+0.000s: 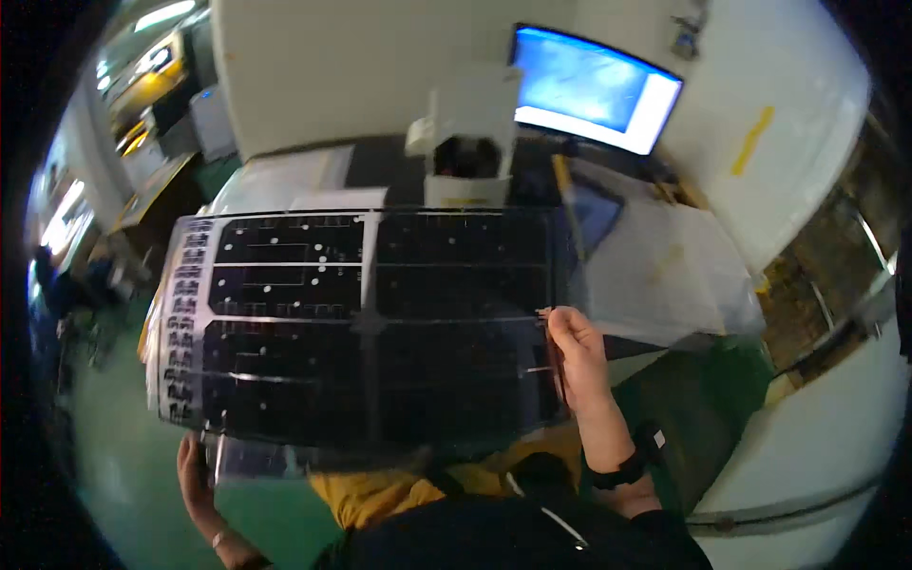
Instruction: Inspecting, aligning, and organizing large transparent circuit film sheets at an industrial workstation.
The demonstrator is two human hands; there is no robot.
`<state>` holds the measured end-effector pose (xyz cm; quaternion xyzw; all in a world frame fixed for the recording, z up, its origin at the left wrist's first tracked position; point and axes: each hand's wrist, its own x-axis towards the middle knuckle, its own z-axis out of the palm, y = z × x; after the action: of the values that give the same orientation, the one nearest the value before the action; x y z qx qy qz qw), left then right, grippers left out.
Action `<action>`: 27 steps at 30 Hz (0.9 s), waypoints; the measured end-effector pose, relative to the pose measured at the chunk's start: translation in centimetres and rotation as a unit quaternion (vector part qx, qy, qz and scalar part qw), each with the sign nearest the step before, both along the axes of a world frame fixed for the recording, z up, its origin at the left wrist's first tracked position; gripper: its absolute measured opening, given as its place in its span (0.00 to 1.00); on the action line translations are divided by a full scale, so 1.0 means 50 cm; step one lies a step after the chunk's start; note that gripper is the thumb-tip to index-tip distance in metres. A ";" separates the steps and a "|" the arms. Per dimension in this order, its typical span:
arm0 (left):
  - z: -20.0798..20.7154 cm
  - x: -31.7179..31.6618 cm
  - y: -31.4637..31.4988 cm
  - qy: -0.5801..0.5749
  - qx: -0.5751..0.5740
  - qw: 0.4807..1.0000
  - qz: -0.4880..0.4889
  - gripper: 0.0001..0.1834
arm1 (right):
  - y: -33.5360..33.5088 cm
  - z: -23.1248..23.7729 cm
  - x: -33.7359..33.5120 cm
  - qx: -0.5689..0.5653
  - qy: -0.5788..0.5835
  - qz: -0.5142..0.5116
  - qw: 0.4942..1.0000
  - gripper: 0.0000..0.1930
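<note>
A large, glossy film sheet [370, 328] with black printed panels spans the space in front of me, above my lap and the near side of the desk. Small white dots and thin lines mark its panels, and a column of dark patterns runs down its left margin. My right hand [579, 356] pinches the sheet's right edge between thumb and fingers. At the lower left corner, my left hand [194, 475] grips the near edge, its fingertips partly hidden by the sheet. A clear strip [261, 458] shows below the sheet's near edge.
Behind the sheet stands a white microscope-like device [470, 133] on a dark desk [375, 163]. A lit monitor [594, 85] is at the back right. Translucent sheets [655, 256] cover the desk's right side, and more papers [285, 180] lie at the left. The floor [123, 408] is green.
</note>
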<state>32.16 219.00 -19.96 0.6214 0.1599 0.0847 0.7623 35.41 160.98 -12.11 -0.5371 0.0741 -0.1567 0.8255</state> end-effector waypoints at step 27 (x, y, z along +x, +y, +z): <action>0.074 0.005 -0.294 -0.112 0.015 0.982 0.149 0.15 | 0.082 -0.076 -0.128 -0.243 0.167 0.311 0.903 0.24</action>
<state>32.40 204.31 -16.24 0.5883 0.1630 0.2690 0.7449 28.99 165.07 -15.91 -0.7350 -0.0002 0.1872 0.6517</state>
